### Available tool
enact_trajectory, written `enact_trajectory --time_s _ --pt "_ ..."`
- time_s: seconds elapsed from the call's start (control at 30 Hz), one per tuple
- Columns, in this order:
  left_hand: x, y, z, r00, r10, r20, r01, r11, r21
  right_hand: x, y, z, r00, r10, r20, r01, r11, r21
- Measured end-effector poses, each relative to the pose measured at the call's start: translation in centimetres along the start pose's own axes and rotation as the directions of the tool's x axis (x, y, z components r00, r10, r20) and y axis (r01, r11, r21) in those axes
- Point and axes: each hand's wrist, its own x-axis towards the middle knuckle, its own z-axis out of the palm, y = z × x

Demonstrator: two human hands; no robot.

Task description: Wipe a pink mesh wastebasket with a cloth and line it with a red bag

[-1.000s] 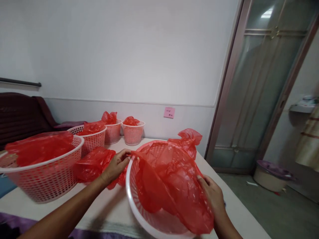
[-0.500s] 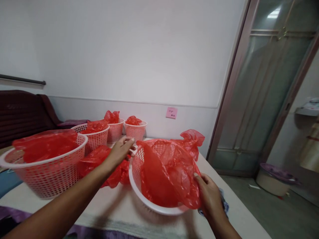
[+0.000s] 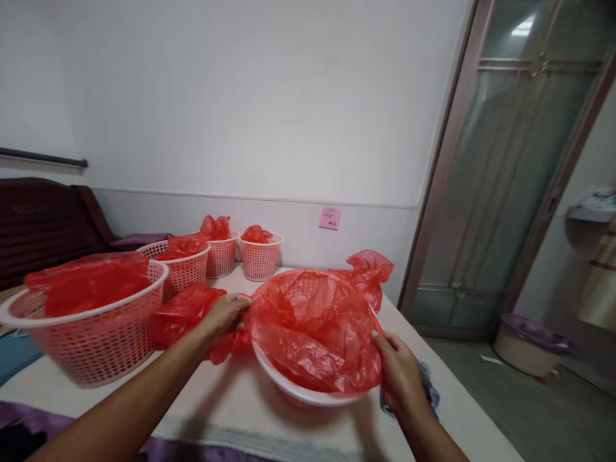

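A white plastic basket stands tilted towards me on the table, with a red plastic bag spread inside and its edge drawn over the left and far rim. At the left rim, my left hand is closed on the bag's edge. My right hand pinches the bag at the right rim, thumb on top. Part of the front rim shows bare. Another crumpled red bag lies on the table behind my left hand. More red plastic sticks up behind the basket.
Several more perforated baskets, one large at the left, hold red bags. A dark patterned cloth lies by my right wrist on the white table. A pink note is on the wall. A bin stands on the floor right.
My left hand has moved down and left along the rim, drawing the bag over the left side. The bag now opens wider across the basket. My right hand stays at the right rim.
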Motion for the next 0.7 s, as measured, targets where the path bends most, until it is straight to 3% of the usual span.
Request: enact_trajectory --time_s 0.2,0.4,0.53,0.7 --pt "-0.3 -3.3 0.3 0.989 -0.130 0.077 0.149 0.912 -0.381 0.6 0.0 0.5 0.998 0.056 -0.018 -0.053 0.993 0.108" --pt "-0.3 -5.2 1.8 0.951 -0.306 0.049 0.277 0.767 -0.579 1.4 0.1 1.0 0.996 0.079 -0.040 -0.072 0.985 0.160" --pt "-0.7 -4.8 2.4 0.945 -0.328 0.003 0.255 0.730 -0.634 1.7 0.0 1.5 0.996 0.082 -0.046 -0.073 0.984 0.165" --pt "-2.3 -2.7 3.5 0.960 -0.277 0.033 0.251 0.804 -0.539 1.5 -0.2 2.1 0.996 0.073 -0.047 -0.066 0.990 0.125"
